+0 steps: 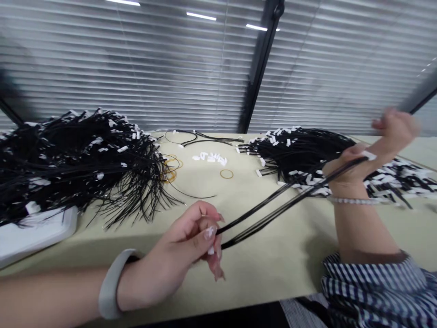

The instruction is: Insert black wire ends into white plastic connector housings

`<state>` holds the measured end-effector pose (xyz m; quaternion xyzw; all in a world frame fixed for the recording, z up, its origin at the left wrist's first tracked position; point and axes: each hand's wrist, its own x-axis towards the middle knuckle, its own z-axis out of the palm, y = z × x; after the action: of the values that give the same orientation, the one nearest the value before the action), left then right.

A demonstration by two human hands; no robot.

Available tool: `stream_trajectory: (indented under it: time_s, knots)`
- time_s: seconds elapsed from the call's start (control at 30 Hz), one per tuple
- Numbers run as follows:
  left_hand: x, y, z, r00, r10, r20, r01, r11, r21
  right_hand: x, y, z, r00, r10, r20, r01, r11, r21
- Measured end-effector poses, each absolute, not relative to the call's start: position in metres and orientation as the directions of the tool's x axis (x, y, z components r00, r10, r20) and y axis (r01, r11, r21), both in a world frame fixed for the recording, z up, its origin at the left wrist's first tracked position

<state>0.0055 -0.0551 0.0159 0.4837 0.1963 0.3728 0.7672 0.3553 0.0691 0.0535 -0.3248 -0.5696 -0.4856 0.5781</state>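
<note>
Cables (327,181) Slant Between Left Hand (186,246) and Right Hand (387,145)

The black cables run from 6 o'clock up toward 3 o'clock, above a pale tabletop (259,273). At about 7 o'clock, the left hand pinches their lower ends between thumb and fingers, a white connector (210,250) showing by the fingertips; a grey wristband (111,287) circles the wrist. The right hand, raised at 3 o'clock, is blurred; a white end piece (369,155) lies against it, but I cannot tell whether the fingers close on anything. Behind that hand, toward 3 o'clock, spreads a right-hand heap (303,150) of black cables with white ends. A larger left-hand heap (78,159) fills 9 o'clock, with a white case (37,234) at 8 o'clock, touching its edge. Near the centre lie loose white connectors (211,157), with one yellow band (226,174) just beside them at 5 o'clock. Window blinds (164,68) stand at 12 o'clock.
</note>
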Motion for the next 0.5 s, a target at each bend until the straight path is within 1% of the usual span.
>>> stream_trajectory:
  time_s: [0.03, 0.1, 0.17, 0.23, 0.3, 0.4, 0.47, 0.5]
  knots:
    - [0.006, -0.058, 0.019, 0.669, 0.742, 0.05, -0.405, 0.308, 0.861, 0.355, 0.069, 0.054, -0.115, -0.232, 0.966, 0.929, 0.32, 0.187]
    - [0.006, -0.065, 0.023, 0.704, 0.709, 0.051, -0.417, 0.354, 0.837, 0.352, 0.07, 0.054, -0.104, -0.251, 0.962, 0.92, 0.343, 0.189]
    - [0.002, -0.071, 0.025, 0.725, 0.685, 0.065, -0.37, 0.309, 0.876, 0.347, 0.072, 0.052, -0.051, -0.215, 0.975, 0.9, 0.413, 0.138]
    - [-0.004, -0.075, 0.027, 0.753, 0.65, 0.098, -0.274, 0.174, 0.946, 0.343, 0.074, 0.048, 0.022, -0.137, 0.99, 0.867, 0.496, 0.05]
    - [-0.011, -0.075, 0.03, 0.796, 0.578, 0.18, -0.2, -0.029, 0.979, 0.341, 0.076, 0.045, 0.079, -0.062, 0.995, 0.836, 0.548, -0.032]
    - [-0.015, -0.072, 0.036, 0.836, 0.448, 0.318, -0.192, -0.304, 0.933, 0.339, 0.076, 0.042, 0.125, 0.031, 0.992, 0.794, 0.596, -0.119]
    - [-0.014, -0.072, 0.04, 0.851, 0.394, 0.348, -0.176, -0.411, 0.895, 0.337, 0.075, 0.04, 0.155, 0.138, 0.978, 0.75, 0.628, -0.207]
    - [-0.013, -0.073, 0.042, 0.864, 0.375, 0.337, -0.148, -0.45, 0.88, 0.334, 0.076, 0.037, 0.167, 0.21, 0.963, 0.721, 0.64, -0.265]
